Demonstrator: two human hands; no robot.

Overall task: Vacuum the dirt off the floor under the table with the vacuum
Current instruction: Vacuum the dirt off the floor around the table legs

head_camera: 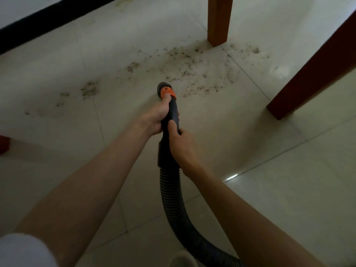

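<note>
- Clearly the vacuuming is under way but far from done: brown dirt (192,68) lies scattered across the pale tiled floor (269,189), thickest in front of the far wooden desk leg (218,20), with a smaller clump (89,89) off to the left.
- Both hands hold the vacuum's rigid black wand (172,112). The left hand (154,118) is wrapped around it high up, its thumb just below the orange collar (169,93); the right hand (182,145) grips lower, close to where the wand meets the ribbed black hose (173,199).
- The open nozzle mouth (163,86) points down and forward at the floor, near the closest edge of the main dirt patch. Whether it touches the tile, I cannot tell.
- The hose curves back toward the person and out of the bottom of the view; the vacuum's body is not in sight.
- A 2nd, darker desk leg (312,74) slants in at the right, and a dark skirting board (48,18) runs along the wall at upper left.
- Judging from this, the step in hand is bringing the nozzle onto the main patch.
- The next move calls for pushing the mouth forward, low over the floor, through the specks toward the far leg, then working around that leg's base and across to the grains on its right.
- The left-hand clump would need a separate sweep.
- The hose may snag on the nearer leg if the wand swings wide right.
</note>
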